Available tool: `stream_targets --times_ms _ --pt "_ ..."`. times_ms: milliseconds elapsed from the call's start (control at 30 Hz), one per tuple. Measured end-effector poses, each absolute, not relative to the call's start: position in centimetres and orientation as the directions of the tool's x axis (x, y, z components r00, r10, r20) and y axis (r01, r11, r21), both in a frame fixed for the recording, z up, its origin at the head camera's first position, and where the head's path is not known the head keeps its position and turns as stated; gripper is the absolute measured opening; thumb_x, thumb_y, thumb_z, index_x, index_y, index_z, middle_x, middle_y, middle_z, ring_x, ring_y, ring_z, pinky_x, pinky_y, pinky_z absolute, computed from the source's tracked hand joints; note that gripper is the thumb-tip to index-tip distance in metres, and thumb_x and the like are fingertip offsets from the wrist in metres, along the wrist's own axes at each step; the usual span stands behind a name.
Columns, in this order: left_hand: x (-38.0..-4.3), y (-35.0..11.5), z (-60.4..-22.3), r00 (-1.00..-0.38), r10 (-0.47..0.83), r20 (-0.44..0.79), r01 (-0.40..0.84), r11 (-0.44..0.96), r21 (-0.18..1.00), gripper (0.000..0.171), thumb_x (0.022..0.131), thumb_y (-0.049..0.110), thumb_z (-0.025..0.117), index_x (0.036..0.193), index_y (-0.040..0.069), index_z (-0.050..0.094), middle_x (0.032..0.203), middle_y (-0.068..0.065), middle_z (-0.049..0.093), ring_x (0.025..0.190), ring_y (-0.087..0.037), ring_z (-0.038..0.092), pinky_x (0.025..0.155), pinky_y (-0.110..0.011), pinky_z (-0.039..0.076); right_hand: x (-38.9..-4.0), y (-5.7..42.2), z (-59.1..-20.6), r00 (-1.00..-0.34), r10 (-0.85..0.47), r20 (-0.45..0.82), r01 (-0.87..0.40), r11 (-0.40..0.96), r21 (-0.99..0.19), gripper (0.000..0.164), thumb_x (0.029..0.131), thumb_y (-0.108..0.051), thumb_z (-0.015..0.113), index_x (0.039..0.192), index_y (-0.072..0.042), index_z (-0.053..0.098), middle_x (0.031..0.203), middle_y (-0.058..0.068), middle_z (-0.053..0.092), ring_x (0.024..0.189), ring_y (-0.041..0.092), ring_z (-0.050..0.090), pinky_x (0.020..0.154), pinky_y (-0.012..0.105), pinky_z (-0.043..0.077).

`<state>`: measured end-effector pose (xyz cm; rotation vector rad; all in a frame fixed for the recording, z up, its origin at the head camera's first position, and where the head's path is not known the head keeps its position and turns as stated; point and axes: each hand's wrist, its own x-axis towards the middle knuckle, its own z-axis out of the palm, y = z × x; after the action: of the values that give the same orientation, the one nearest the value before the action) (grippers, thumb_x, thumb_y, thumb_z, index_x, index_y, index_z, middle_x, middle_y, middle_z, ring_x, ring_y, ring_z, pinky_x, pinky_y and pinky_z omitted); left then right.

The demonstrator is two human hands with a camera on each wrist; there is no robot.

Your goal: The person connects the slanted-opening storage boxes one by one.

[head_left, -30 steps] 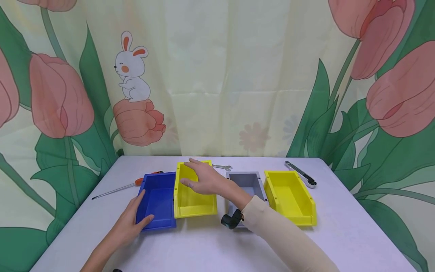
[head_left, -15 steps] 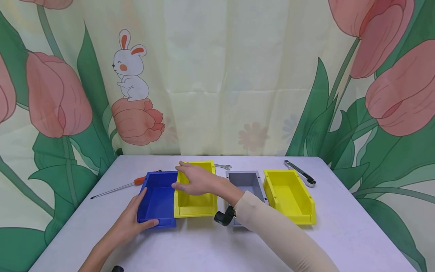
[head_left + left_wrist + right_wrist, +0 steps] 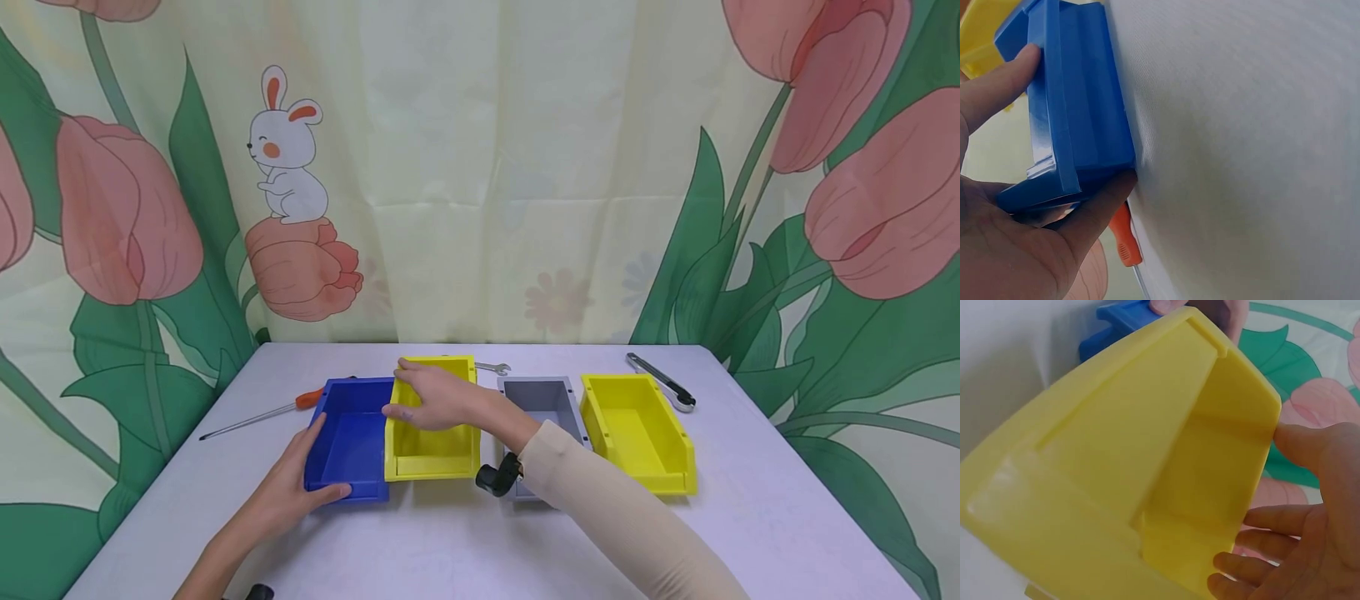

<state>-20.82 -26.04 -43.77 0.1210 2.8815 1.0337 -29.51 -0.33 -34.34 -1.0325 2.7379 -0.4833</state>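
A blue bin (image 3: 352, 442) and a yellow bin (image 3: 435, 442) stand side by side on the white table (image 3: 465, 542). My left hand (image 3: 288, 492) grips the blue bin's near left corner, thumb on the front lip and fingers along the left wall. In the left wrist view the left hand (image 3: 1016, 250) wraps the blue bin (image 3: 1079, 112). My right hand (image 3: 431, 398) lies over the yellow bin's far left rim with fingers fairly straight. In the right wrist view the thumb of the right hand (image 3: 1316, 537) touches the rim of the yellow bin (image 3: 1135, 456), fingers loose beside it.
A grey bin (image 3: 558, 400) and a second yellow bin (image 3: 637, 433) stand to the right. An orange-handled screwdriver (image 3: 255, 414) lies left of the blue bin. A small spanner (image 3: 491, 367) lies behind the bins, and a larger wrench (image 3: 663, 383) at the far right.
My right hand has slid left and back across the yellow bin to its far left rim. My left thumb has closed over the blue bin's front lip.
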Motion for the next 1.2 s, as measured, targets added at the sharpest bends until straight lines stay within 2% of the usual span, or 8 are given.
stream_targets --times_ms 667,1000,1200 --pt "-20.8 -25.9 -43.6 -0.993 0.092 -0.068 0.027 0.770 0.637 0.126 0.088 0.046 0.086 0.171 0.007 0.000 0.172 -0.036 0.012 0.154 -0.061 0.023 0.120 -0.078 0.028 -29.5 -0.4 -34.8 -0.737 -0.674 -0.052 -0.613 0.699 -0.370 0.076 0.105 -0.054 0.058 0.166 -0.011 0.037 0.178 0.006 0.027 0.164 0.024 0.032 0.133 0.041 0.034" --pt "-20.9 -26.0 -43.3 -0.993 0.104 -0.056 0.044 0.765 0.643 0.125 0.088 0.044 0.086 0.171 0.006 -0.001 0.171 -0.037 0.013 0.154 -0.062 0.023 0.120 -0.079 0.028 -29.4 -0.4 -34.9 -0.721 -0.691 -0.046 -0.633 0.684 -0.364 0.078 0.107 -0.051 0.057 0.166 -0.005 0.033 0.178 0.012 0.024 0.163 0.027 0.033 0.133 0.039 0.033" --pt "-20.9 -25.9 -43.6 -0.993 0.104 -0.064 0.038 0.765 0.643 0.125 0.089 0.043 0.086 0.171 0.006 0.000 0.171 -0.037 0.013 0.155 -0.062 0.022 0.121 -0.078 0.028 -29.2 -0.5 -36.4 -0.716 -0.695 -0.064 -0.644 0.693 -0.324 0.079 0.108 -0.052 0.055 0.166 -0.004 0.031 0.178 0.013 0.021 0.165 0.025 0.028 0.134 0.037 0.032"
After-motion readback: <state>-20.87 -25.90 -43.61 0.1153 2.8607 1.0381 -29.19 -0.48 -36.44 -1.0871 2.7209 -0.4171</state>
